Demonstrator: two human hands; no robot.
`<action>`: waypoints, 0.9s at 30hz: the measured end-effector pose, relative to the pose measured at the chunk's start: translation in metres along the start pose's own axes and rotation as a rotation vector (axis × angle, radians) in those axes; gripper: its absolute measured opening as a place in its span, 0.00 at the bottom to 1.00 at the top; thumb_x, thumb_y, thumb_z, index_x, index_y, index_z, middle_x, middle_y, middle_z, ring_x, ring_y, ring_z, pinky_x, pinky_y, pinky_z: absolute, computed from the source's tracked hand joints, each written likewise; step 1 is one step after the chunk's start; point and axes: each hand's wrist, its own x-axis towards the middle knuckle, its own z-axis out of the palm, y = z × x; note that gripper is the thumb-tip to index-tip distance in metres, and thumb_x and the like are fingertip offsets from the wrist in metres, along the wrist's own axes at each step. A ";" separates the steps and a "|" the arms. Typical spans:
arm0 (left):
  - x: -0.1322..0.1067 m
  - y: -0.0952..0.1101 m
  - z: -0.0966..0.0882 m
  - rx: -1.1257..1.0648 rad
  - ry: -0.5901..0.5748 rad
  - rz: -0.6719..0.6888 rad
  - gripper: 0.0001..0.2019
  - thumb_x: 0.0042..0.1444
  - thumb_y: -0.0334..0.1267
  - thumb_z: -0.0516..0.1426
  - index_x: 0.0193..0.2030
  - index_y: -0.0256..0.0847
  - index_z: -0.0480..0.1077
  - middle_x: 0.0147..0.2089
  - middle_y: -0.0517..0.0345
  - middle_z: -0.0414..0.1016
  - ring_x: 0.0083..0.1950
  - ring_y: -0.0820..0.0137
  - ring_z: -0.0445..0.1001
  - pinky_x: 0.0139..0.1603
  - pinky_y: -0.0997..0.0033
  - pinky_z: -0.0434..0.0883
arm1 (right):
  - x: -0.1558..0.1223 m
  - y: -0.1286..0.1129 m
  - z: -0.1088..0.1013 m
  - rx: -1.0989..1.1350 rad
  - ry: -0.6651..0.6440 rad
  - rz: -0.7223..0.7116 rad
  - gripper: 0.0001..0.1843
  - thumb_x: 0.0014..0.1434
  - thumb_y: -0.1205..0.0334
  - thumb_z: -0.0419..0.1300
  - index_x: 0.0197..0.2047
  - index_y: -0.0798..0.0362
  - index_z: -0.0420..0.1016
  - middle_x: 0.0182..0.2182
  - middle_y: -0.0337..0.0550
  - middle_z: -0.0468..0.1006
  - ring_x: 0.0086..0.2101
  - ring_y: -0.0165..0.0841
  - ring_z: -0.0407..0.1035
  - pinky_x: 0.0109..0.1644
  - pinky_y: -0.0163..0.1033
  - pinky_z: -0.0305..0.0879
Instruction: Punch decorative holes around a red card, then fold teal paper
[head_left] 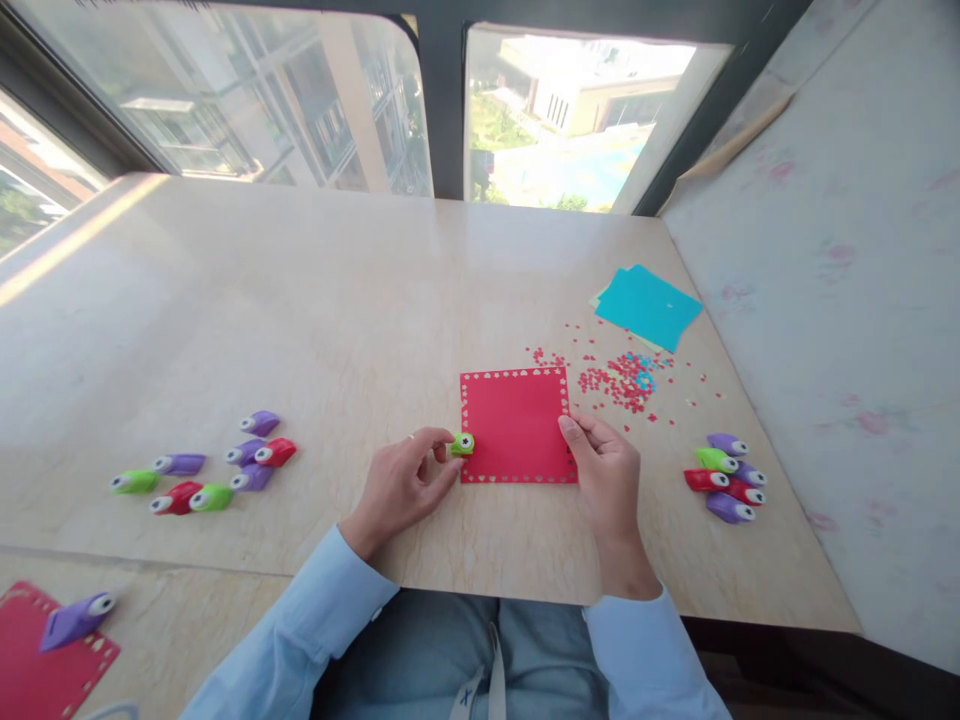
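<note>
A red sheet of paper (517,425) lies in front of me, with small shapes punched along its edges. My left hand (409,480) pinches a small green craft punch (463,444) between thumb and fingers. The punch sits over the sheet's left edge, toward the lower part. At the right edge, my right hand (604,465) grips the paper, thumb on top and the other fingers partly hidden behind it. Punched holes show along the top, bottom and left edges, and part of the right edge.
Red and blue paper bits (626,380) are scattered beyond my right hand, below blue sheets (649,305). Several coloured punches stand at right (727,480) and left (191,470). Another red sheet (22,650) with a purple punch (75,620) lies lower left. Windows line the back; a papered wall (847,300) bounds the right.
</note>
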 end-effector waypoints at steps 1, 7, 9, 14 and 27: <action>0.000 0.000 0.000 -0.020 0.002 -0.012 0.08 0.60 0.41 0.58 0.43 0.41 0.69 0.29 0.65 0.72 0.21 0.79 0.64 0.25 0.77 0.60 | 0.000 0.000 0.000 -0.015 0.001 0.001 0.18 0.55 0.47 0.66 0.41 0.52 0.84 0.37 0.46 0.85 0.38 0.41 0.78 0.44 0.45 0.73; 0.002 0.001 -0.003 -0.151 -0.001 -0.157 0.09 0.60 0.44 0.58 0.36 0.40 0.71 0.25 0.64 0.69 0.22 0.77 0.63 0.24 0.76 0.58 | -0.002 -0.001 -0.001 -0.065 0.041 0.038 0.19 0.54 0.46 0.67 0.41 0.52 0.84 0.37 0.46 0.85 0.38 0.42 0.78 0.44 0.47 0.74; 0.003 0.001 -0.004 -0.169 -0.010 -0.183 0.10 0.60 0.45 0.58 0.35 0.40 0.71 0.24 0.63 0.68 0.23 0.77 0.62 0.24 0.76 0.58 | -0.002 0.000 -0.001 -0.076 0.042 0.047 0.19 0.54 0.46 0.67 0.41 0.52 0.84 0.36 0.46 0.85 0.37 0.42 0.78 0.43 0.47 0.74; 0.009 0.002 -0.009 -0.254 -0.092 -0.290 0.16 0.60 0.50 0.57 0.29 0.39 0.70 0.21 0.63 0.62 0.23 0.76 0.59 0.24 0.75 0.57 | -0.003 0.003 -0.001 -0.100 0.036 0.035 0.20 0.56 0.45 0.66 0.43 0.51 0.84 0.38 0.47 0.85 0.37 0.43 0.78 0.43 0.47 0.75; 0.049 0.001 -0.025 -0.418 -0.603 -0.603 0.26 0.54 0.61 0.56 0.20 0.40 0.65 0.17 0.61 0.65 0.17 0.75 0.65 0.16 0.76 0.58 | -0.002 -0.003 0.002 -0.097 0.032 0.034 0.21 0.54 0.44 0.65 0.40 0.53 0.84 0.36 0.47 0.85 0.36 0.42 0.78 0.43 0.47 0.74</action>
